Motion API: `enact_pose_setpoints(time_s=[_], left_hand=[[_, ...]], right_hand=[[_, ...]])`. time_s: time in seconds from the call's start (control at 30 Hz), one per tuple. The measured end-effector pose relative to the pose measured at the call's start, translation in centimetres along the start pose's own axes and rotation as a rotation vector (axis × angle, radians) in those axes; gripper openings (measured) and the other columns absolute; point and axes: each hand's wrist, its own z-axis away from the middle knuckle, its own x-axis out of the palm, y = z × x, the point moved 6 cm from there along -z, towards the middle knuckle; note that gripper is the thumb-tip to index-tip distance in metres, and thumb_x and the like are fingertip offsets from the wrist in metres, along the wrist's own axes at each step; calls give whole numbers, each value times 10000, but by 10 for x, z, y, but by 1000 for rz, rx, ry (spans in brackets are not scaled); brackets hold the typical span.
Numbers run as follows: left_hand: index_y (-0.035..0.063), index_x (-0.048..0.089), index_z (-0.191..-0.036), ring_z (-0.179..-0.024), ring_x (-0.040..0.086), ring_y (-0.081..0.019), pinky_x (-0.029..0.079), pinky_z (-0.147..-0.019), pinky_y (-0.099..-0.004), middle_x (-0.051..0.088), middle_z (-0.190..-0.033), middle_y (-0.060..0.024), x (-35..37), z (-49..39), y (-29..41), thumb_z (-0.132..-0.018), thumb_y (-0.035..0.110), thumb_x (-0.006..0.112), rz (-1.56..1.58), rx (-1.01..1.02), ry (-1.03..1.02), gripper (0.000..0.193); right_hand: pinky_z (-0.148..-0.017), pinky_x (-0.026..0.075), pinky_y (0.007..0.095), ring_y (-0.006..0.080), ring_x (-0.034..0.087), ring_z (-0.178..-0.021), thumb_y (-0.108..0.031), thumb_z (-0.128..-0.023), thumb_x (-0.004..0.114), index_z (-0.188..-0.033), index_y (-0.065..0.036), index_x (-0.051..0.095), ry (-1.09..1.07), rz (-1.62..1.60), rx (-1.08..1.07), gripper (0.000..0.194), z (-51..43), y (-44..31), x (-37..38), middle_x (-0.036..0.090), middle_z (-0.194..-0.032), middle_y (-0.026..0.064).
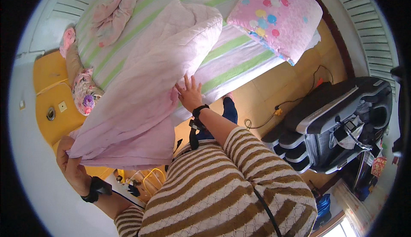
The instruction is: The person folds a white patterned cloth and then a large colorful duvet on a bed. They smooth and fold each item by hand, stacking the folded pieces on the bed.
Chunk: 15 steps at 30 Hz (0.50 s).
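A pale pink quilt (144,86) spreads across the bed in front of me, bunched up towards its far end. One corner of it is pinched in my left hand (74,171), which holds it raised at the lower left, so the near part hangs as a sloping sheet. My right hand (191,95) lies against the quilt's right edge with the fingers spread. It touches the cloth without a visible grip. Beneath the quilt shows a green-and-white striped bed sheet (221,73).
A pink pillow with coloured dots (276,18) lies at the bed's far right. Crumpled pink cloth (112,21) lies at the far left. Another person's leg in floral clothing (85,91) is by the yellow headboard (51,99). A massage chair (334,124) and a cable (266,121) are right.
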Motion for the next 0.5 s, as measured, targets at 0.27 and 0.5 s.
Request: enact_pose_setpoints(time_s=[0.27,0.5], left_hand=[[28,491,-779,-784,407,-134,314,-757,-223,432,-794,-20,8,9,20,-610,65,478,37,7,143,173],[30,526,-824,-787,419,-134,327,-772,-226,450,-808,-17,5,8,28,-597,60,476,-2,113,-14,235]], right_hand=[[-943,231,763,484,98,-1392,-328,-872,569,-1258,-325,566,-169,-44,-77,385,12,-32,3,200,-1510,174],[-982,243,715,398,113,-1418,-267,-883,539,-1135,-127,626,-28,10,121,302,-26,-7,1,226,-1490,190]])
